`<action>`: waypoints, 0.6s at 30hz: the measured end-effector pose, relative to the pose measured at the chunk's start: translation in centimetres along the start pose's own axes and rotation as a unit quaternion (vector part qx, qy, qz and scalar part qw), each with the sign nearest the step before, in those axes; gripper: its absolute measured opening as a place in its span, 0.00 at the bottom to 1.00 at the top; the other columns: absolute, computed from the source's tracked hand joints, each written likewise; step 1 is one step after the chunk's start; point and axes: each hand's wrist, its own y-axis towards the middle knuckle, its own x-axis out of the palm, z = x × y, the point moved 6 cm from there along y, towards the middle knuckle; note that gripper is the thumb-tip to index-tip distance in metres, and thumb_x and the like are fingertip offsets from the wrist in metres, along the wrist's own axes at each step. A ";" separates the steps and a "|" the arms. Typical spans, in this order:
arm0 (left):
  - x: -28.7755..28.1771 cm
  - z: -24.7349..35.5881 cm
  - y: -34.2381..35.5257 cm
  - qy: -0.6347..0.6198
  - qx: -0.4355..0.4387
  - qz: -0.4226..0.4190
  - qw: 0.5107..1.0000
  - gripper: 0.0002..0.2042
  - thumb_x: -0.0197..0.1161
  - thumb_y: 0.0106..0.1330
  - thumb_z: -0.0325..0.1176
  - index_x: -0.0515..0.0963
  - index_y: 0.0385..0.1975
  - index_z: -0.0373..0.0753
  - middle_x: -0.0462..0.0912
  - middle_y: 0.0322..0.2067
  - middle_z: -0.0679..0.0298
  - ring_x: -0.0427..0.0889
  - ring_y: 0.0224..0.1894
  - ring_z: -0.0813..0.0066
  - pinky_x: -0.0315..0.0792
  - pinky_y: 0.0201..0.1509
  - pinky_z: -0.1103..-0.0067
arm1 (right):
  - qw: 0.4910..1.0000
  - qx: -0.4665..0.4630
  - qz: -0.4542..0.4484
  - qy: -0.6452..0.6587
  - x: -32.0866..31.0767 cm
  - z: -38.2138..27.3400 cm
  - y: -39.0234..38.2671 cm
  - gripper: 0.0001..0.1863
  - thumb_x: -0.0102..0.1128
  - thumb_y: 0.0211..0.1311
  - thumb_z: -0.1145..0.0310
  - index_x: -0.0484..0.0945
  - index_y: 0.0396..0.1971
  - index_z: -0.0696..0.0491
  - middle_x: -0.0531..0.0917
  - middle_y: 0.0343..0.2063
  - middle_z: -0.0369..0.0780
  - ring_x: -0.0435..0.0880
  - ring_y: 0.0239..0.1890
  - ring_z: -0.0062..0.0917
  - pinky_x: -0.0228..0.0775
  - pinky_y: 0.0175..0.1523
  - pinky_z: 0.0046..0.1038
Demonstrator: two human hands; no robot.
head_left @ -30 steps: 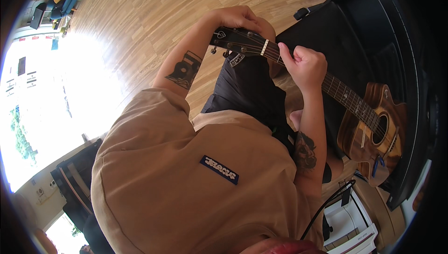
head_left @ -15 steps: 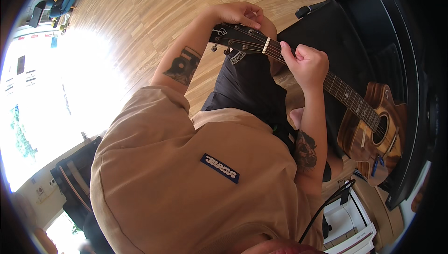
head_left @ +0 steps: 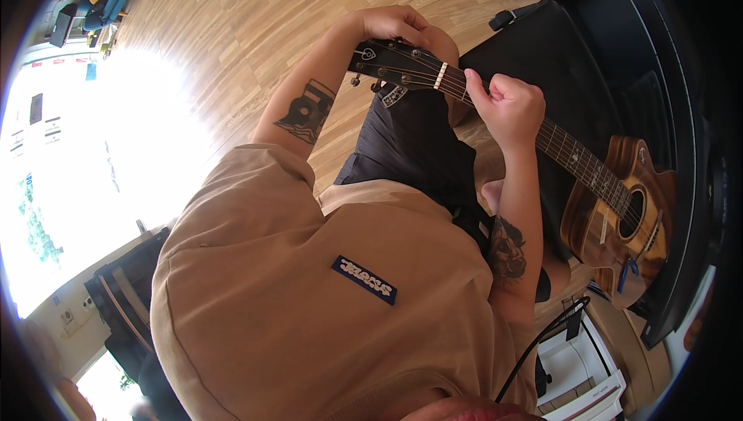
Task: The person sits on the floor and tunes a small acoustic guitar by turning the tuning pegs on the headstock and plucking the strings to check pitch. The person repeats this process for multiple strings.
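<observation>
Guitar [head_left: 592,227] is laid over a black surface [head_left: 534,49], its neck [head_left: 569,150] seemingly steadied by the curled right hand [head_left: 507,107]; half-curled, the left hand [head_left: 397,25] is placed at the headstock [head_left: 387,63]; either's grip cannot be told

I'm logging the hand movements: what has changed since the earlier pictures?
The left hand, whose fingers were curled up half a second ago, has lowered them again to the far edge of the black guitar headstock, much as one second ago. The right hand stays at the dark fretted neck near the white nut; the brown wooden guitar body has not moved.
</observation>
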 end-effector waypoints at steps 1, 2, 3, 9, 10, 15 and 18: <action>0.0 -0.1 0.0 0.019 -0.018 0.014 1.000 0.12 0.69 0.66 0.34 0.78 0.23 0.36 0.81 0.26 0.70 0.78 0.28 0.87 0.71 0.32 0.82 | 1.000 -0.002 0.002 0.002 0.0 0.1 0.0 0.32 0.78 0.56 0.57 0.61 0.06 0.48 0.65 0.06 0.36 0.64 0.08 0.31 0.53 0.17 0.34; -0.3 -0.1 0.2 0.047 0.021 0.021 0.998 0.13 0.70 0.66 0.34 0.78 0.22 0.37 0.82 0.27 0.69 0.78 0.29 0.86 0.71 0.33 0.82 | 1.000 -0.004 0.002 0.005 0.1 0.1 0.0 0.32 0.78 0.56 0.57 0.61 0.06 0.48 0.65 0.06 0.36 0.64 0.08 0.31 0.53 0.17 0.34; -0.6 -0.3 0.4 0.075 0.061 0.029 0.995 0.14 0.70 0.66 0.35 0.77 0.21 0.37 0.82 0.27 0.67 0.78 0.30 0.85 0.71 0.34 0.82 | 1.000 -0.006 0.003 0.008 0.2 0.1 0.0 0.32 0.78 0.56 0.57 0.61 0.06 0.48 0.65 0.06 0.36 0.64 0.08 0.31 0.53 0.17 0.34; -0.5 1.0 -0.7 -0.026 0.086 0.011 0.996 0.10 0.67 0.63 0.31 0.77 0.21 0.38 0.86 0.34 0.62 0.81 0.36 0.83 0.73 0.40 0.83 | 1.000 0.004 0.000 0.005 0.1 0.2 -0.1 0.33 0.78 0.56 0.58 0.60 0.06 0.49 0.65 0.06 0.36 0.64 0.08 0.31 0.53 0.17 0.34; -0.6 1.0 -0.7 -0.043 0.067 0.009 0.997 0.09 0.67 0.62 0.30 0.77 0.21 0.38 0.87 0.34 0.61 0.82 0.36 0.83 0.73 0.40 0.83 | 1.000 0.003 0.001 0.004 0.0 0.2 -0.1 0.33 0.78 0.56 0.58 0.60 0.06 0.49 0.65 0.06 0.36 0.65 0.08 0.31 0.53 0.17 0.34; -0.6 0.6 -0.8 -0.057 0.058 -0.011 0.997 0.05 0.66 0.60 0.30 0.83 0.29 0.35 0.86 0.29 0.66 0.82 0.31 0.84 0.74 0.36 0.84 | 1.000 -0.007 0.008 0.009 0.0 0.1 -0.1 0.33 0.78 0.55 0.58 0.61 0.06 0.49 0.66 0.06 0.36 0.65 0.09 0.31 0.53 0.17 0.34; 0.0 0.4 0.0 -0.009 0.048 -0.015 0.999 0.08 0.66 0.61 0.31 0.86 0.34 0.34 0.86 0.27 0.69 0.81 0.29 0.85 0.74 0.34 0.83 | 1.000 -0.003 0.007 0.008 -0.1 0.0 0.0 0.32 0.78 0.55 0.58 0.61 0.06 0.49 0.66 0.06 0.36 0.65 0.09 0.31 0.53 0.17 0.34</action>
